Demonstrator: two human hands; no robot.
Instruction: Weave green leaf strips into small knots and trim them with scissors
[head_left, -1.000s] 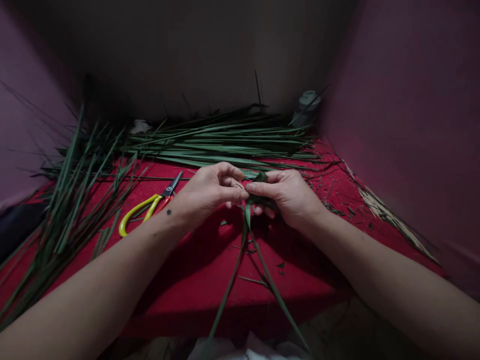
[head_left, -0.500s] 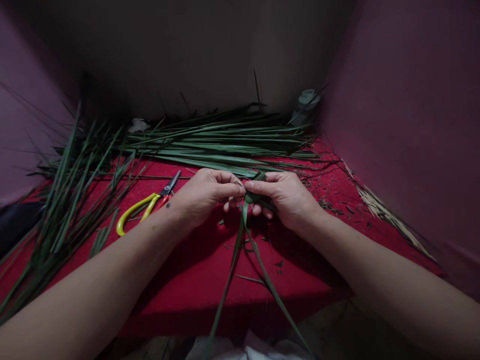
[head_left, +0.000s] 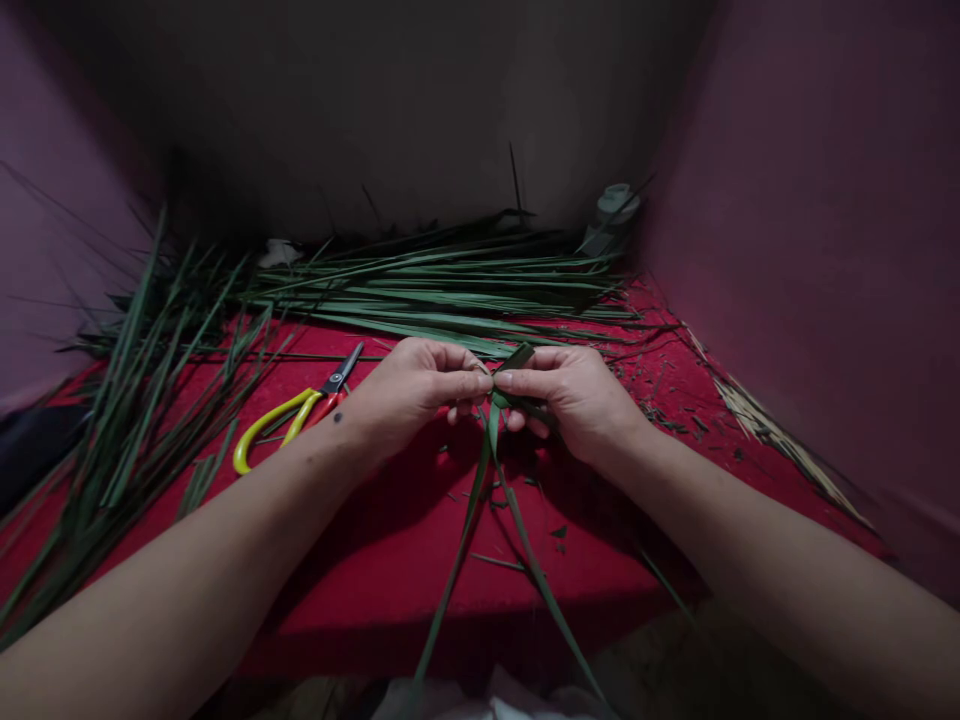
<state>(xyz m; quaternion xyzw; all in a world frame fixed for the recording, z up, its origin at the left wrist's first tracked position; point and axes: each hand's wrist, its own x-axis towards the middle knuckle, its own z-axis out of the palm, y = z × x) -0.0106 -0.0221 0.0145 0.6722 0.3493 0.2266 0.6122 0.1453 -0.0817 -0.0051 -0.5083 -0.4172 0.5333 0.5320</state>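
Between my two hands is a small folded piece of green leaf strips (head_left: 514, 360), with long leaf tails (head_left: 536, 570) hanging down over the table's front edge. My left hand (head_left: 431, 385) pinches it from the left, thumb against forefinger. From the right, my right hand (head_left: 574, 395) grips the folded part, its thumb tip almost touching the left thumb. The other fingers curl underneath, and what they press on is partly hidden. Scissors (head_left: 311, 405) with yellow and red handles lie beside my left wrist, blades pointing away and slightly apart from the hand.
A red cloth (head_left: 360, 590) covers the table. Long green leaves (head_left: 435, 290) lie along the back, more leaves (head_left: 142, 380) at the left. A whitish bottle (head_left: 611, 215) stands in the back right corner. Pale thin sticks (head_left: 787, 445) line the right wall, and leaf scraps (head_left: 675, 420) are scattered about.
The folded leaf end between my hands now sticks up more to the right. Another thin leaf tail shows below my right forearm. Both hands stay in nearly the same place.
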